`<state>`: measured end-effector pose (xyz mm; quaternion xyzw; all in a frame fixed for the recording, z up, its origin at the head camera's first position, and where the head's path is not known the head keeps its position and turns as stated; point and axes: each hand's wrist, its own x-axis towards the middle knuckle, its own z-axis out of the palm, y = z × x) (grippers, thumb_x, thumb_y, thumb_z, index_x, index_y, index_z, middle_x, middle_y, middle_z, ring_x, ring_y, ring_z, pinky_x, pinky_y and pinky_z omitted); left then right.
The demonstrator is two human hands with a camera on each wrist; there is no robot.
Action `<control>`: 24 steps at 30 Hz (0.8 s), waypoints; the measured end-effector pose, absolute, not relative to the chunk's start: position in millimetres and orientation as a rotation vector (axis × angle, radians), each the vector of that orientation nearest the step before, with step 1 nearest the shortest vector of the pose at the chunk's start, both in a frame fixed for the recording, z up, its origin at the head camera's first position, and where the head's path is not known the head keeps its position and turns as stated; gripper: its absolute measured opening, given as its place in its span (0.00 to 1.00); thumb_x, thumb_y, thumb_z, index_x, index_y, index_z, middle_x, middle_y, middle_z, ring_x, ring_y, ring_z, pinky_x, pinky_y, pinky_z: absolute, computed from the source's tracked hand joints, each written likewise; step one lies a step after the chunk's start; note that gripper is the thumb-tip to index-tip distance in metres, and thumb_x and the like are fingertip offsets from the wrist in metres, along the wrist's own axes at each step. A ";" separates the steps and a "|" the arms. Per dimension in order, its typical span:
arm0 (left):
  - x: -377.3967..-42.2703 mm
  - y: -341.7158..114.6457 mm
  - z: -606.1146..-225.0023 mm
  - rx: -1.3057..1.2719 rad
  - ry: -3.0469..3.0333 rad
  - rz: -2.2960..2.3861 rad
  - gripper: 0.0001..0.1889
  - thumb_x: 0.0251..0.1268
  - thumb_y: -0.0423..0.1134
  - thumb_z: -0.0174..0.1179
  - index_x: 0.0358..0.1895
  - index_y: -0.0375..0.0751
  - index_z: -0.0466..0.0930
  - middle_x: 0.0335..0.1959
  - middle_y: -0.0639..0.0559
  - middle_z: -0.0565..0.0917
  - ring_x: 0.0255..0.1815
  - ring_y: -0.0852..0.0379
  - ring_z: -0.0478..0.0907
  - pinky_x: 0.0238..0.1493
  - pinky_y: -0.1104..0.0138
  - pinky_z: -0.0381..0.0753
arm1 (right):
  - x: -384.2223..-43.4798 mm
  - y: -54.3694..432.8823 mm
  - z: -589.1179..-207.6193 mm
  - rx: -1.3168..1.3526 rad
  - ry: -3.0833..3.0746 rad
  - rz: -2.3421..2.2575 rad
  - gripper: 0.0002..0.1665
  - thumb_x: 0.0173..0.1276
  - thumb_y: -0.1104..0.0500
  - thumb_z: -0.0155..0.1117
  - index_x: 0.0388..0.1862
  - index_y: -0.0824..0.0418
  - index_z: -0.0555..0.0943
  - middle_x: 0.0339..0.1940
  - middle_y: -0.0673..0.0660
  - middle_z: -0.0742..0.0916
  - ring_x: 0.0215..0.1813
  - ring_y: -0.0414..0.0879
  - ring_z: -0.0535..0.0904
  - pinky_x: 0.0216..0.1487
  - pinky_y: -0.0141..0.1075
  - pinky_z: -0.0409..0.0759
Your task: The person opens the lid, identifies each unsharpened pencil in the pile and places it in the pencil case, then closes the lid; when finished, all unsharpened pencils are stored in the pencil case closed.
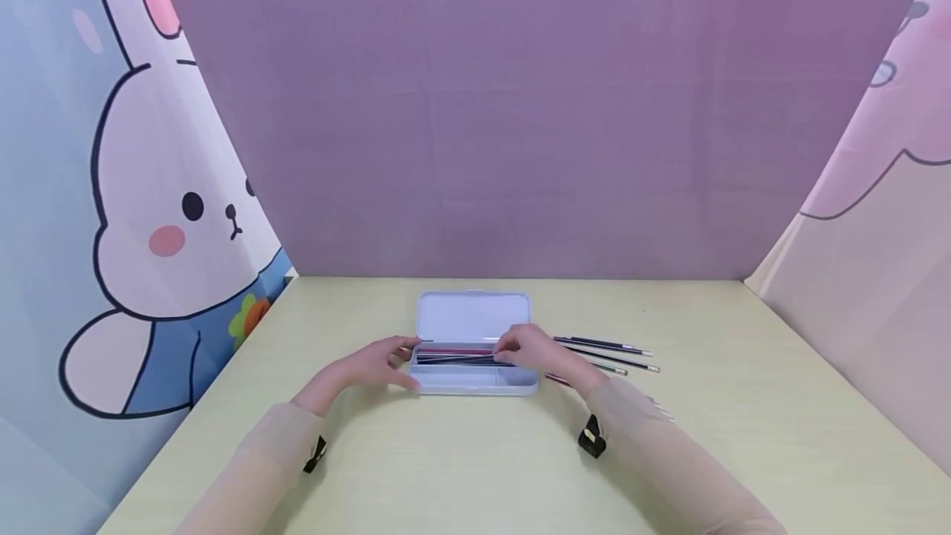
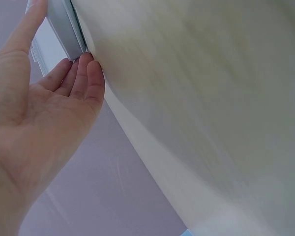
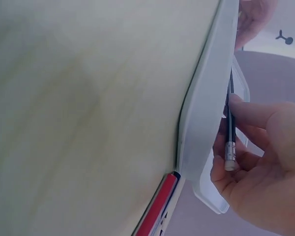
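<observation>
A white pencil case point(image 1: 475, 391) lies on the table with its lid point(image 1: 474, 316) raised at the back. Several pencils point(image 1: 453, 359), dark ones and a reddish one, lie in its long rear compartment. At the case's left end my left hand point(image 1: 367, 364) grips it, thumb at the front corner and fingers toward the back. Over the right part of the compartment, my right hand point(image 1: 531, 347) pinches a dark pencil point(image 3: 230, 125) between thumb and fingers. That pencil's metal band and white eraser stick out toward the right wrist camera.
Right of the case several dark pencils point(image 1: 617, 345) lie spread on the table, partly behind the right forearm. A red pencil point(image 3: 160, 204) lies close to the case's right end. The front compartment point(image 1: 455, 376) has a divider near its right side. A purple backdrop stands behind the table.
</observation>
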<state>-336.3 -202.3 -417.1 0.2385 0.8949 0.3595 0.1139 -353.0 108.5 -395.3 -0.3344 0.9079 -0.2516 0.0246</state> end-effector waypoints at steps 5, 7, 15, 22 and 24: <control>-336.4 -202.1 -418.1 0.721 2.626 1.051 0.44 0.48 0.45 0.72 0.67 0.31 0.61 0.61 0.38 0.72 0.57 0.43 0.71 0.57 0.52 0.74 | -355.4 104.2 -399.8 -0.938 2.801 -0.783 0.05 0.64 0.60 0.63 0.34 0.59 0.85 0.32 0.50 0.84 0.37 0.40 0.76 0.40 0.33 0.77; -336.3 -201.9 -418.2 0.721 2.630 1.044 0.44 0.48 0.46 0.72 0.67 0.32 0.61 0.61 0.38 0.72 0.57 0.43 0.71 0.57 0.52 0.74 | -355.9 103.1 -401.1 -0.919 2.803 -0.779 0.04 0.64 0.60 0.64 0.33 0.58 0.84 0.32 0.50 0.84 0.36 0.40 0.76 0.40 0.33 0.77; -335.4 -201.2 -417.3 0.704 2.640 1.031 0.45 0.48 0.49 0.71 0.67 0.33 0.61 0.61 0.39 0.72 0.57 0.44 0.71 0.57 0.54 0.75 | -356.4 102.5 -400.2 -0.931 2.830 -0.760 0.04 0.64 0.62 0.63 0.35 0.59 0.85 0.32 0.50 0.84 0.37 0.41 0.76 0.41 0.35 0.78; -335.0 -201.8 -417.0 0.691 2.637 1.041 0.44 0.48 0.47 0.72 0.67 0.32 0.61 0.61 0.38 0.72 0.57 0.43 0.71 0.57 0.53 0.74 | -357.6 106.6 -401.4 -0.906 2.821 -0.787 0.04 0.63 0.64 0.63 0.33 0.59 0.84 0.32 0.50 0.85 0.38 0.41 0.77 0.43 0.35 0.78; -334.6 -202.2 -416.6 0.686 2.636 1.046 0.44 0.48 0.47 0.72 0.67 0.32 0.61 0.61 0.38 0.72 0.58 0.43 0.71 0.57 0.53 0.74 | -357.6 108.6 -401.4 -0.898 2.814 -0.790 0.04 0.62 0.65 0.63 0.32 0.59 0.84 0.31 0.50 0.86 0.38 0.41 0.77 0.43 0.35 0.78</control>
